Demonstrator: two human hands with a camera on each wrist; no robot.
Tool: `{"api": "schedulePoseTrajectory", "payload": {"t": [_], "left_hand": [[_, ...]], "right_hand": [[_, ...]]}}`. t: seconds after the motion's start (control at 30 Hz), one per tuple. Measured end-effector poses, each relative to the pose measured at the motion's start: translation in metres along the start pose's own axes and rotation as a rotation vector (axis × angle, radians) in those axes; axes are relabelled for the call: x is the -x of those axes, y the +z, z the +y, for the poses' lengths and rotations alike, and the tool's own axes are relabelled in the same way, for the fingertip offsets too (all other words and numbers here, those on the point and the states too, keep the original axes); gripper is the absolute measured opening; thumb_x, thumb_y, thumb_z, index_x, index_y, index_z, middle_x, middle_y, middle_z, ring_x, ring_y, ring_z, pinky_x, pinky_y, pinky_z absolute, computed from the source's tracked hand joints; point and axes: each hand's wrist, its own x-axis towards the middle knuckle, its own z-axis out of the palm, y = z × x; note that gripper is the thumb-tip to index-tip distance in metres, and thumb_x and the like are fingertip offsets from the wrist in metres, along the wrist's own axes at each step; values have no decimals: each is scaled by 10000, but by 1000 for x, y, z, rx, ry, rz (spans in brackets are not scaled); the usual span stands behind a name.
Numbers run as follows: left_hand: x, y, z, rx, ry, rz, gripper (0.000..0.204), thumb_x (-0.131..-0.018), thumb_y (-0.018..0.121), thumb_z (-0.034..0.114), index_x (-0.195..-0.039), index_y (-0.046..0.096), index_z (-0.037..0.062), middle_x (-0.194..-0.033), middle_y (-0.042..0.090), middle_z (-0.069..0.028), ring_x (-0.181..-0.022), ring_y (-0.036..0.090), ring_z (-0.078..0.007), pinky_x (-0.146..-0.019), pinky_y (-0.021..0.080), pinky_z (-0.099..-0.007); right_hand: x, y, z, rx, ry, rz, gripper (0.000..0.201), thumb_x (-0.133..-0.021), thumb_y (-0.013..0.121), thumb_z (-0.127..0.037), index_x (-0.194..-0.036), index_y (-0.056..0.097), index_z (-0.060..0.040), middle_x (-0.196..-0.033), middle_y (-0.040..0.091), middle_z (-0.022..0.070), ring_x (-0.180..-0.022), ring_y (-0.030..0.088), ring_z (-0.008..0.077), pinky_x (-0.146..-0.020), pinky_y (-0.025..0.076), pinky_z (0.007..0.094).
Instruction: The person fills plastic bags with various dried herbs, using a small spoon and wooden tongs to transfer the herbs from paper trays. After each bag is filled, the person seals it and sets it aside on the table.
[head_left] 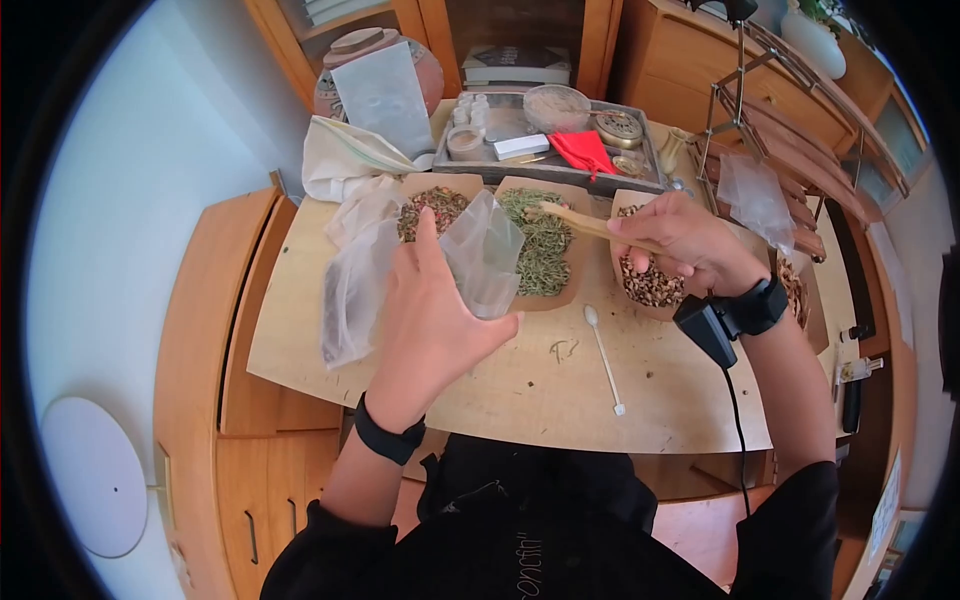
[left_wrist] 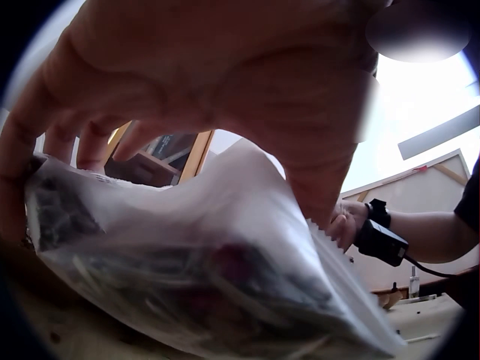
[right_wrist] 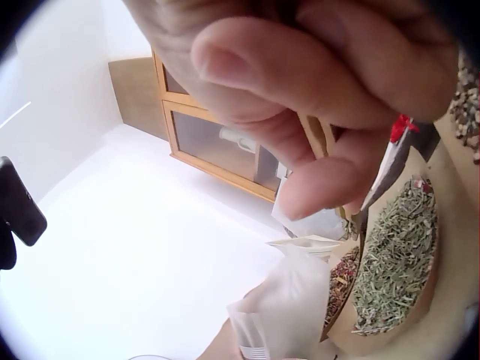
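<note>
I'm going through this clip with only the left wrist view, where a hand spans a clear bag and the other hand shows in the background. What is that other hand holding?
Observer: The head view shows the right hand gripping a pale wooden tool.

Operator: Where does its far tip point?

Observer: It lies over the green herb in a paper tray; whether it touches the herb, I can't tell.

Operator: What's beyond that herb, farther from the person?

Observer: A red pouch, lying in a large, low-sided tray.
</note>
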Motion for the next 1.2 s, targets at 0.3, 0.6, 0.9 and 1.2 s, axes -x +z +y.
{"api": "schedulePoseTrajectory", "payload": {"t": [0.3, 0.6, 0.9, 1.2], "left_hand": [[-6, 2, 2, -37, -68, 6, 1141, -579, 838, 299, -1424, 175, -87, -1261, 407, -299, -1190, 432, -419, -1019, 369, -430], [-6, 6, 2, -16, -15, 46, 1141, -574, 840, 290, -1425, 178, -85, -1235, 421, -283, -1174, 441, -406, -1008, 378, -427], [-3, -1, -7, 19, -74, 34, 1136, -583, 842, 278, -1430, 177, -81, -1235, 420, -264, -1159, 460, -387, -986, 403, -416], [0, -5, -5, 34, -8, 27, 1142, -594, 824, 278, -1427, 137, -94, -1191, 427, -287, -1111, 448, -421, -983, 383, -444]], "right_hand": [[14, 6, -34, 47, -70, -46, 329, -898, 638, -255, -782, 643, 52, -548, 590, 38, -297, 355, 30, -285, 204, 192], [9, 40, -60, 503, -77, -113, 309, -871, 631, -252, -737, 687, 20, -528, 603, 17, -326, 373, 41, -312, 269, 210], [27, 15, -50, 517, -87, 80, 346, -874, 594, -251, -698, 676, 35, -543, 634, 57, -342, 413, 85, -337, 310, 248], [-10, 17, 12, 443, 73, 158, 373, -914, 562, -272, -697, 648, 19, -532, 622, 70, -313, 374, 72, -310, 294, 240]]}}
